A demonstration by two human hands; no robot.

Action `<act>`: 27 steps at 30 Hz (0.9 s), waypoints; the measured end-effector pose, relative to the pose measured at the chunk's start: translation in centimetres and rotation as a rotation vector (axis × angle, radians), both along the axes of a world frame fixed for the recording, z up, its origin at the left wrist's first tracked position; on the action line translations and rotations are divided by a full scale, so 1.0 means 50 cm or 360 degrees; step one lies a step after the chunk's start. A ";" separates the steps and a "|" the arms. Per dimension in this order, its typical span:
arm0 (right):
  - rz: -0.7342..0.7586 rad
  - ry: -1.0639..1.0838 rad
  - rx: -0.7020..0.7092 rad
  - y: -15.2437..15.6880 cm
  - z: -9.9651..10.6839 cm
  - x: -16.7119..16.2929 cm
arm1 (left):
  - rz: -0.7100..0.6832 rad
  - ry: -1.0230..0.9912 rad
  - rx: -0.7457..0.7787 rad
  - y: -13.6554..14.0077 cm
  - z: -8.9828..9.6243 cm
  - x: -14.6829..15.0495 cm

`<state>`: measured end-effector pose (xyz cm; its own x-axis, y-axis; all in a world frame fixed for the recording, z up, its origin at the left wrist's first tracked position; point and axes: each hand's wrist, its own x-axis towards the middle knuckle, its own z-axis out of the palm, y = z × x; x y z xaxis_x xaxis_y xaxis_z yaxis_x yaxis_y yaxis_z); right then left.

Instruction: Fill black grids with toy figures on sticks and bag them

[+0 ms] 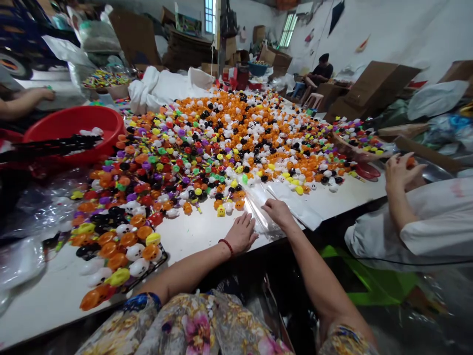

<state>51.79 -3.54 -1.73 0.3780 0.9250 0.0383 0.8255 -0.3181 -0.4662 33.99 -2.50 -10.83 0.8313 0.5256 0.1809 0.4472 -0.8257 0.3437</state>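
Note:
My left hand, with a red bead bracelet at the wrist, lies on the white table, fingers stretched out at the left edge of some clear plastic bags. Over the right side of those bags, my right hand is closed, its curled fingers pinching the plastic. Just beyond my left fingertips sit a small yellow figure, a white one and an orange pumpkin. To the right of my right hand lies a flat white sheet or bag stack.
A large heap of small pumpkin and ghost toys spreads across the table. At left are a tray of toys and a red basin. A co-worker's hand holds something orange at right; another person's arm shows at left.

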 end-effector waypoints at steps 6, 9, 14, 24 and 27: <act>0.0011 0.0024 0.0157 0.019 0.038 0.015 | 0.0014 0.0001 -0.0002 -0.003 0.000 0.000; -0.0040 0.0058 0.0357 0.030 0.049 0.013 | 0.0033 0.0000 -0.0006 -0.002 -0.002 0.001; -0.0116 0.0116 0.0489 0.044 0.073 0.009 | 0.0019 -0.0021 0.0004 0.000 -0.003 0.000; -0.0451 -0.0025 0.1043 0.045 0.178 0.050 | 0.0128 -0.0274 -0.0134 0.001 0.004 -0.006; -0.0484 -0.0028 0.1130 0.026 0.175 0.024 | 0.0267 -0.0779 -0.0574 0.003 0.017 -0.012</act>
